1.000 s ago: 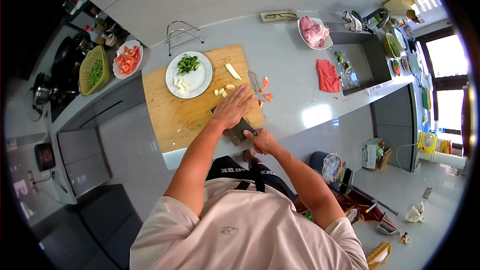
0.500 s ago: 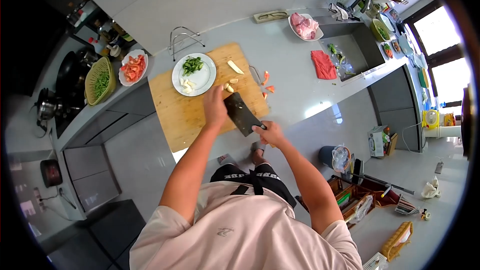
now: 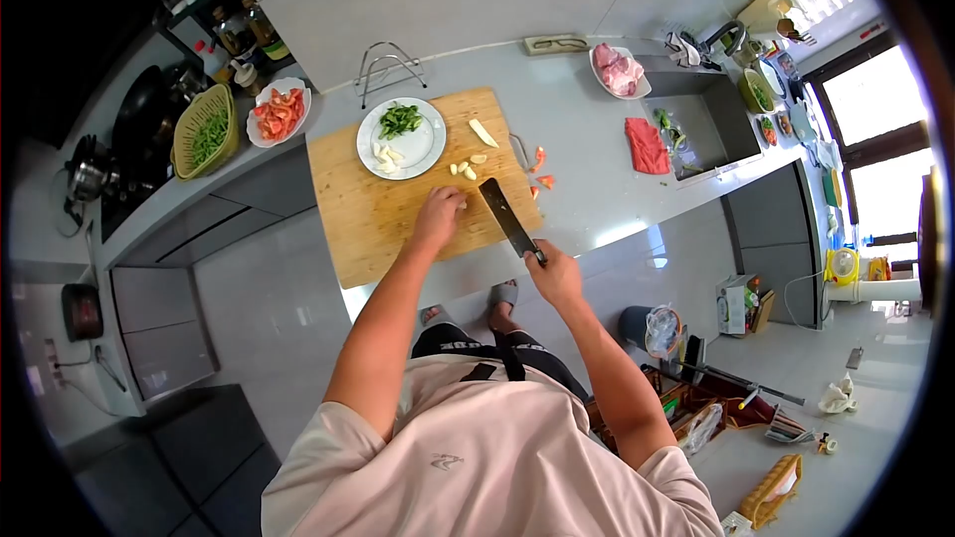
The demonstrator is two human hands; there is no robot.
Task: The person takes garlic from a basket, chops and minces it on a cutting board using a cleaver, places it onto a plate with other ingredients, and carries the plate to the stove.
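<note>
since half a second ago, the cleaver (image 3: 507, 220) has turned from its broad face to a narrow view, and the left hand (image 3: 438, 217) has dropped away from the cloves (image 3: 469, 174). the hands are apart: the right hand (image 3: 553, 273) is closed around the handle, while the left is curled over the cutting board (image 3: 373, 229); whether it pinches the pale piece (image 3: 462, 205) at its fingertips, i cannot tell. that piece lies left of the blade, nearer the left hand. the cleaver's long axis slants away and leftward over the board's right part, its far end near the cloves.
</note>
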